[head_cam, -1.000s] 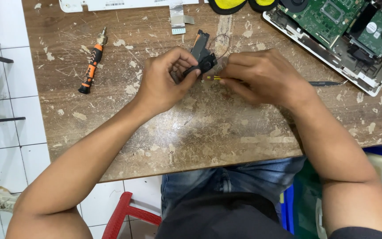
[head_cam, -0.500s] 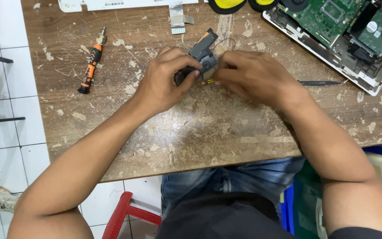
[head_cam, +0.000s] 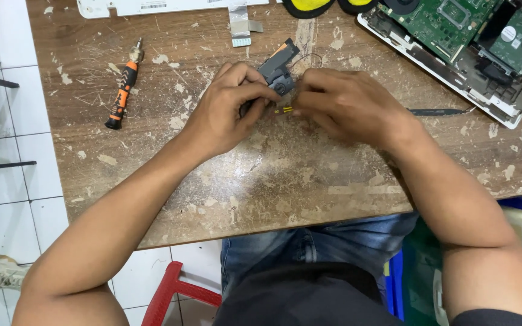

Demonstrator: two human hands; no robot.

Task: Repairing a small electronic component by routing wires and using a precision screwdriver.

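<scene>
Speaker module (head_cam: pixel 280 71), a small dark grey plastic part with an orange strip at its far end, sits near the far middle of our desk (head_cam: pixel 285 181), with a thin dark wire looping off its right side. Our left hand (head_cam: pixel 228 105) pinches its lower end between thumb and fingertips, and our right hand (head_cam: pixel 342 102) presses its fingertips together on something small and yellow just below it; we cannot tell exactly what that piece is. We judge the main risk is the fine wire snagging or tearing if we twist or pull the part too hard. The tiny yellow piece could slip free and get lost among the paint flecks on the scarred wood. An orange and black screwdriver (head_cam: pixel 122 90) lies well apart to the left, a slim black tool (head_cam: pixel 436 111) lies beyond our right wrist, and the opened laptop (head_cam: pixel 466 42) with its green board sits at the far right corner, where a careless elbow could knock it.
</scene>
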